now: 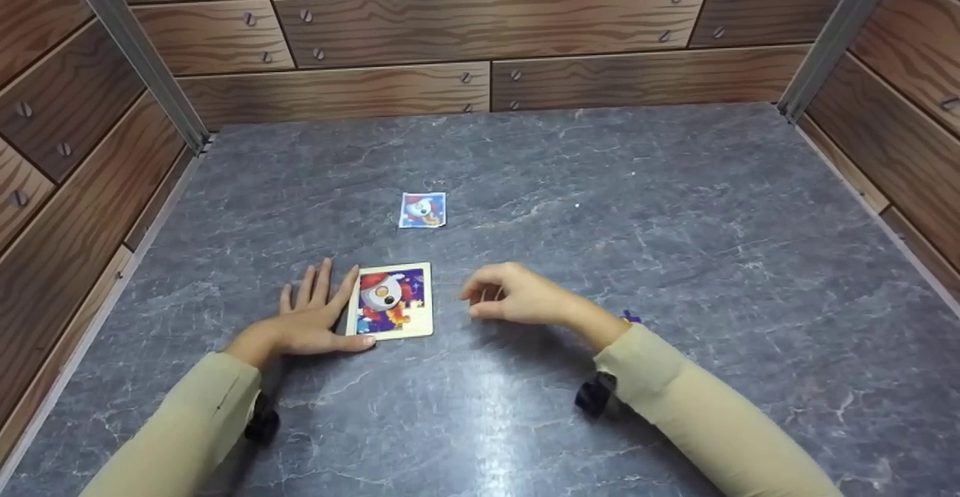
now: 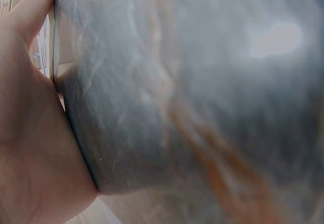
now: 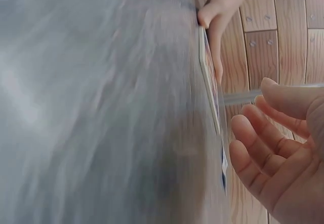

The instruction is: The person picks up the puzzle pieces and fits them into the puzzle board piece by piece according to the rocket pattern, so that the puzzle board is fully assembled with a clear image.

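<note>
In the head view, a small jigsaw puzzle board (image 1: 415,323) with a cream frame lies flat, partly filled with a picture of a white-faced character in red. Bare cream shows at its lower right. My left hand (image 1: 311,324) rests with spread fingers along the board's left side, its thumb at the near edge. My right hand (image 1: 521,296) hovers to the right of the board, fingers loosely bent and holding nothing. In the right wrist view, the fingers (image 3: 258,140) and thumb stand apart. A purple and yellow puzzle piece (image 1: 631,318) peeks out beside my right cuff, partly hidden.
A small square picture card (image 1: 423,211) with a similar character lies beyond the board. The grey marbled tabletop (image 1: 675,205) is enclosed by wood-patterned walls (image 1: 480,25) at the back and both sides. Black wrist cameras (image 1: 595,396) hang under both sleeves.
</note>
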Tool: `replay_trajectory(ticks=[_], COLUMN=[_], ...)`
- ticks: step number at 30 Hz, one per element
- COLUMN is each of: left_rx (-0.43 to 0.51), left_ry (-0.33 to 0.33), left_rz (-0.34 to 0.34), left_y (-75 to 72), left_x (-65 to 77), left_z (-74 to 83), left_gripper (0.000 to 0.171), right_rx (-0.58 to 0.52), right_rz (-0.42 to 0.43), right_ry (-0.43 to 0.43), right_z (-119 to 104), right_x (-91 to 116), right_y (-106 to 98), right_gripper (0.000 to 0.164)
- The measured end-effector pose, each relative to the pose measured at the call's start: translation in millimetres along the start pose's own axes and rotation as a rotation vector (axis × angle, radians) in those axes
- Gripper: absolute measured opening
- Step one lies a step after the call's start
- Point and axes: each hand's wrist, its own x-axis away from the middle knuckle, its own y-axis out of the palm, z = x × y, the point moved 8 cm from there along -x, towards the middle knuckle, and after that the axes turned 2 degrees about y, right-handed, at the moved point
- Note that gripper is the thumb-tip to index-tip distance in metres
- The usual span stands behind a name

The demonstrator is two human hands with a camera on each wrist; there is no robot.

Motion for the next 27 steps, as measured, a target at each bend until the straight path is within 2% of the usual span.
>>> replay_trajectory(ticks=[14, 27], left_rx=[-0.014, -0.008], left_ry=[0.012, 0.002], left_rz=[-0.008, -0.001], left_y=[2.2, 1.3], left_x=[-1.5, -0.3], left_z=[2.5, -0.7], left_gripper=[0.115, 0.115], right_rx=[0.008, 0.056], right_rz=[0.060, 0.195], right_ry=[0.090, 0.191], right_z=[35.0, 62.1], right_x=[51.7, 106.4], right_y=[-37.1, -78.0], right_gripper=[0.025, 0.032])
